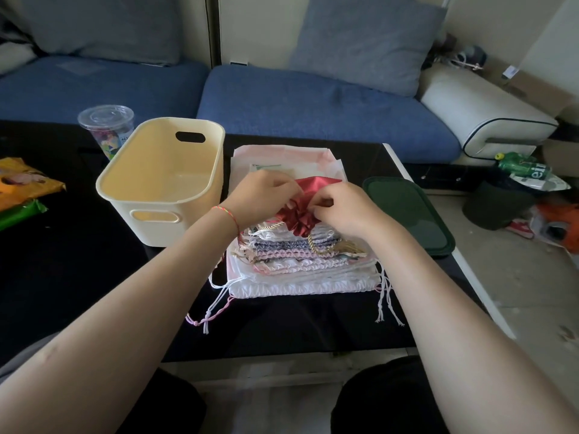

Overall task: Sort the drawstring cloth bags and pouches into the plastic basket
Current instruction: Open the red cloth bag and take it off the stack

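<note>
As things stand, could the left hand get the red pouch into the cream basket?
Probably yes. The left hand pinches the red pouch, and the basket sits open-topped right beside it on its left, nothing between.

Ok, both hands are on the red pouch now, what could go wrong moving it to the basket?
1. The gold cord trails from the red pouch onto the stack of bags; lifting may drag the top bags askew.
2. Both the left hand and right hand pinch only the gathered fabric, so the satin could slip out.
3. The basket sits close to the lidded plastic cup; a nudge could push it against the cup.
</note>
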### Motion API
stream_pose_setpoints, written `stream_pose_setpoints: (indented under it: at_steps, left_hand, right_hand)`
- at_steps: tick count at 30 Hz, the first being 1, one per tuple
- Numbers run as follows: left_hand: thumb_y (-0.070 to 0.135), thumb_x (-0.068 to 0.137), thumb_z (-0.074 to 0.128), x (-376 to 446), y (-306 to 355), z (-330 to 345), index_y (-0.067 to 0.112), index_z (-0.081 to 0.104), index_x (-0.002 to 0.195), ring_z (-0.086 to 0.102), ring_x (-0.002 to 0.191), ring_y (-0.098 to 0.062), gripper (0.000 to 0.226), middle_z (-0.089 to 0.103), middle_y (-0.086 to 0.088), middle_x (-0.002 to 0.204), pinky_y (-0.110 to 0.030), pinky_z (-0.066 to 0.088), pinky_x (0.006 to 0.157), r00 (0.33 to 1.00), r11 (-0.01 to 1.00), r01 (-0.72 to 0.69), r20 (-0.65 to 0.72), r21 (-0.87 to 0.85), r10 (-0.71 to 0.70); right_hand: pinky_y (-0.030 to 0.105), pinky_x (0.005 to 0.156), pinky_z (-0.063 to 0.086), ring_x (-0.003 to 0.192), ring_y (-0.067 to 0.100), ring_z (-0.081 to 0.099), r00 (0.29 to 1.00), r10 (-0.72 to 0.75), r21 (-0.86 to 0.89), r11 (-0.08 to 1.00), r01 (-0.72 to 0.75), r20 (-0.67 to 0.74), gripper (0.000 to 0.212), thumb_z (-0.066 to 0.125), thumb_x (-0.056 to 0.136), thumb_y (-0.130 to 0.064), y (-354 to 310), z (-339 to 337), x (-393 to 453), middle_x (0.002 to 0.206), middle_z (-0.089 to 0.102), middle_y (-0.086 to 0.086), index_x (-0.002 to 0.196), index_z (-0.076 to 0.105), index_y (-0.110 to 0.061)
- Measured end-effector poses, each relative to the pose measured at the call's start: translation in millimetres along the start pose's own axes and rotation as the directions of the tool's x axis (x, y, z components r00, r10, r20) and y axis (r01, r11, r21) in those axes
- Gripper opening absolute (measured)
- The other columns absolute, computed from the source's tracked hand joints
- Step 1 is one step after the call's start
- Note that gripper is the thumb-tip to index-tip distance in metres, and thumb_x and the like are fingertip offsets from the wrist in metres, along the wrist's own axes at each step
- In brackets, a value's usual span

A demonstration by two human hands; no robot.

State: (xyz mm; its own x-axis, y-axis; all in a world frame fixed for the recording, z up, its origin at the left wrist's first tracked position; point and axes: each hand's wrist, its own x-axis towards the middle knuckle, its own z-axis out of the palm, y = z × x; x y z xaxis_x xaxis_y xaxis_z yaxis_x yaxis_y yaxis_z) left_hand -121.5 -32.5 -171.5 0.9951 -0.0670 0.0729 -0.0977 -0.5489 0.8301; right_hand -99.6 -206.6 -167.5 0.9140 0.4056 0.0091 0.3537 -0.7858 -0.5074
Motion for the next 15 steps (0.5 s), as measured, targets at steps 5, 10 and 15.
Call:
stream_pose_setpoints:
  at_steps: [5,10,15]
  left_hand:
    - [0.025,0.093,0.057,0,-12,6,0.012,0.071,0.093,0.063,0.082,-0.016,0.019,0.068,0.0,0.088,-0.031,0.05,0.08,0.985,0.975,0.033,0.159,0.218,-0.069]
    - [0.026,0.091,0.062,0,-15,14,0.009,0.065,0.095,0.054,0.074,-0.014,0.018,0.063,-0.002,0.083,-0.029,0.044,0.072,0.969,0.985,0.065,0.225,0.157,-0.1]
    - [0.019,0.09,0.064,0,-19,18,0.004,0.066,0.088,0.051,0.065,-0.013,0.016,0.06,0.0,0.071,-0.026,0.042,0.066,0.972,0.975,0.079,0.201,0.205,-0.121]
  right_hand:
    - [0.028,0.075,0.05,0.085,0.012,0.063,1.0,-0.016,-0.009,1.0,0.015,-0.012,0.016,0.06,0.095,-0.018,-1,3,-1,0.093,0.071,-0.005,0.093,0.076,-0.018]
    - [0.023,0.059,0.042,0.074,0.01,0.058,0.996,-0.007,-0.035,0.999,0.004,-0.084,0.017,0.055,0.096,-0.018,-1,15,2,0.086,0.064,-0.006,0.09,0.07,-0.018]
    - [0.017,0.056,0.036,0.068,0.003,0.052,0.995,0.009,0.042,0.999,-0.005,-0.103,0.016,0.053,0.098,-0.017,-3,24,5,0.073,0.056,-0.013,0.085,0.063,-0.021]
